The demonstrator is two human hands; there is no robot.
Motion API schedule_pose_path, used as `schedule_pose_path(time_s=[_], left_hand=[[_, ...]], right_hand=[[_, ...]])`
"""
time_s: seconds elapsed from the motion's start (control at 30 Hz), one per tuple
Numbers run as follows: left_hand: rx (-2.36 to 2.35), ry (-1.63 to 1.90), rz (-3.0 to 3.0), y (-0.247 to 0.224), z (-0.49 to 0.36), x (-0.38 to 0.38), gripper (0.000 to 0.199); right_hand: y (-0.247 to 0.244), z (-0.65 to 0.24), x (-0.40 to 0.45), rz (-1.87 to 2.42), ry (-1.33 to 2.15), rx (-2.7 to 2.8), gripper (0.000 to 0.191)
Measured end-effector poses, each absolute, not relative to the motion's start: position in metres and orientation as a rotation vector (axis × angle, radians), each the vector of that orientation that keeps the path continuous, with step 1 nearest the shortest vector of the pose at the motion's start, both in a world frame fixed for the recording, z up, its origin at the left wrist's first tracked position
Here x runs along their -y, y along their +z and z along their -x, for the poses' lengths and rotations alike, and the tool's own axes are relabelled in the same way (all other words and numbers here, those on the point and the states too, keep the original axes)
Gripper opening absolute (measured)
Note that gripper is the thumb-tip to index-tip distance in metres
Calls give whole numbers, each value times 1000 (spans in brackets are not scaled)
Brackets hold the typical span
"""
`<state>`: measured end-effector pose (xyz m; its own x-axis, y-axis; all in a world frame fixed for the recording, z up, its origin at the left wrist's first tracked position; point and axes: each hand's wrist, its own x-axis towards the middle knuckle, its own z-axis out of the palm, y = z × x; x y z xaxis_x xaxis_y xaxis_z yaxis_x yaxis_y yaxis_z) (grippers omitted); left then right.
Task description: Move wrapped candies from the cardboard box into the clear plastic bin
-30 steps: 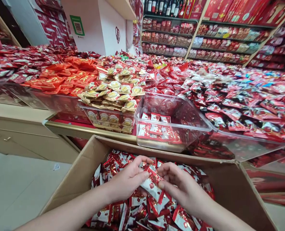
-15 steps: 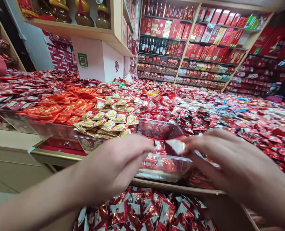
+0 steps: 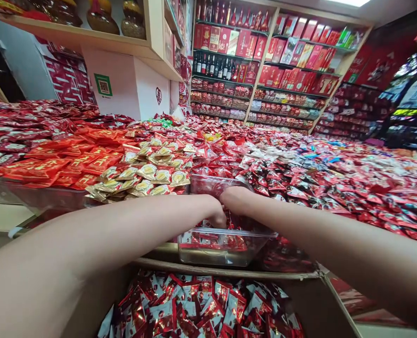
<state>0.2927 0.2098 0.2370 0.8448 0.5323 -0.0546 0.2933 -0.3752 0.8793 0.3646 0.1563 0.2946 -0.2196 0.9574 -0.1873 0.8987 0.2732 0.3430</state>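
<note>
Both of my hands reach down into a clear plastic bin (image 3: 226,258) that holds red and white wrapped packets (image 3: 208,240). My left hand (image 3: 216,211) comes in over the bin's front rim, bent downward, with most of its fingers out of sight. Close beside it, my right hand (image 3: 232,198) dips in from the right, and its fingers are hidden behind the wrist and the left hand. Whether either hand grips a packet cannot be seen. Below the bin stands an open cardboard box (image 3: 321,300) with many similar red and white packets (image 3: 194,305) inside.
Gold packets (image 3: 148,173) and orange-red packets (image 3: 71,159) are heaped left of the bin. Mixed red and white packets (image 3: 300,178) spread to the right. A white pillar (image 3: 117,80) with a green code sign rises behind, and shelves (image 3: 226,56) of bottles and boxes line the back.
Both hands have moved forward, inward and down into the clear bin, close together. The packet seen at the right hand's fingertips is no longer visible. The view has shifted slightly right.
</note>
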Motion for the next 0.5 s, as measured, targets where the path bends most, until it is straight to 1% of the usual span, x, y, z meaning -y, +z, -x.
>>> schedule_pose_path(time_s=[0.17,0.33,0.5], left_hand=[[-724,157,-1940,224,-292,-226,26],[-768,144,-1908,217,-292,-232,28],[-751,151,-1909,214,-294,-234,28]], right_hand=[[275,-369,-164,-1675,42,-2115,26],[271,-369,-164,-1673,-83,-2095,26],[263,-373,-171,-1824,-147,-2197,24]])
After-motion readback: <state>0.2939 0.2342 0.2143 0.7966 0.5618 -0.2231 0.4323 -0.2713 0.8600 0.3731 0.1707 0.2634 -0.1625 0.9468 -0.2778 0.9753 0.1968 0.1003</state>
